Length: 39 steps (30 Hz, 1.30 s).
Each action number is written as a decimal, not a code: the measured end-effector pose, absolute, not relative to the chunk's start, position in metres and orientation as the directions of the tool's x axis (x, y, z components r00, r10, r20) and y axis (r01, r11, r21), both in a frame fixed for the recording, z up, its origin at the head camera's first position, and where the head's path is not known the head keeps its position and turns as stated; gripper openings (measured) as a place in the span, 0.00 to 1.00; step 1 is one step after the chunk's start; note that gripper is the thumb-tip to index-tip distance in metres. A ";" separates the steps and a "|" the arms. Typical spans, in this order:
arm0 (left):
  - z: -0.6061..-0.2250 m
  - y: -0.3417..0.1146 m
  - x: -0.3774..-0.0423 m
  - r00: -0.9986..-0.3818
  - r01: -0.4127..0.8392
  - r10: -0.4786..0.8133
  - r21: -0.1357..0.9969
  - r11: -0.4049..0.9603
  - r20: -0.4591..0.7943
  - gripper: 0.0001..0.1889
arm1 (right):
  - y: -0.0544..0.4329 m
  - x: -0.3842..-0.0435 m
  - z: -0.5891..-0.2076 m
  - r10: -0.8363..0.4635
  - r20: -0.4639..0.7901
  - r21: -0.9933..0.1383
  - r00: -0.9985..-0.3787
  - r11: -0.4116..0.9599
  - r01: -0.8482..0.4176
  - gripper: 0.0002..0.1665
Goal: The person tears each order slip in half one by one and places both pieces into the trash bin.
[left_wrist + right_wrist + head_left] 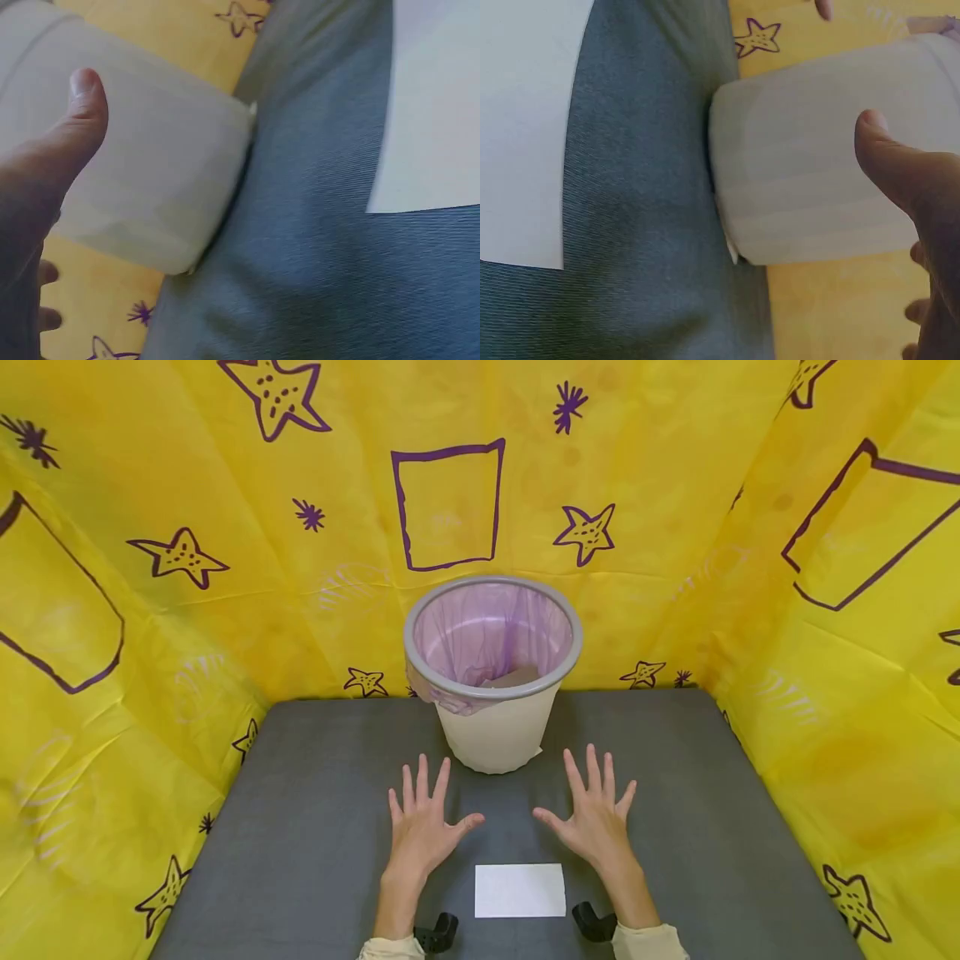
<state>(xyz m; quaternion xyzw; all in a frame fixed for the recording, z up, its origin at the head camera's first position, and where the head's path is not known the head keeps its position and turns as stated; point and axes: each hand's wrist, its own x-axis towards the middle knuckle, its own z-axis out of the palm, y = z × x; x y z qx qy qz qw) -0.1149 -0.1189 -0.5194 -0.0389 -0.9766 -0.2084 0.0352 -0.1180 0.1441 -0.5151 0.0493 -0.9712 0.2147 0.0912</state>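
Observation:
Both hands are held out, palms down and fingers spread, with nothing in either. My left hand (423, 831) is just left of the middle, in front of a white trash bin (495, 731). On the other side my right hand (598, 827) mirrors it, thumb pointing inward. The bin stands upright at the back of the table, its grey rim over a thin purple liner bag (487, 627). Some brownish flat piece (517, 677) shows inside, mostly hidden by the rim. Between the wrists lies a white paper rectangle (520, 891), also seen in the left wrist view.
The grey cloth-covered table (315, 860) is closed in on three sides by a yellow curtain (637, 460) with purple drawings. Black wrist camera mounts (592, 922) sit beside both sleeves, close to the paper. A small pale bit sticks out near the bin's base.

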 end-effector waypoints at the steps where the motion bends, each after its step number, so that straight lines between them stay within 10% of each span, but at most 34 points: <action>1: -0.522 -0.116 -0.113 -0.994 0.105 0.082 0.416 0.903 0.074 0.53 | 0.143 -0.117 -0.517 -0.075 0.197 -0.404 -0.977 0.902 -0.151 0.60; 10: -0.547 -0.090 -0.086 -0.935 0.276 0.346 0.445 0.852 -0.083 0.38 | 0.127 -0.090 -0.549 -0.333 0.007 -0.418 -0.943 0.856 -0.305 0.32; 28: -0.560 -0.077 -0.066 -0.909 0.374 0.414 0.353 0.857 -0.041 0.27 | 0.116 -0.065 -0.565 -0.431 0.008 -0.304 -0.902 0.859 -0.413 0.25; 39: -0.555 -0.077 -0.073 -0.863 0.503 0.443 0.333 0.798 0.242 0.05 | 0.117 -0.080 -0.557 -0.552 0.151 -0.457 -0.820 0.697 -0.553 0.07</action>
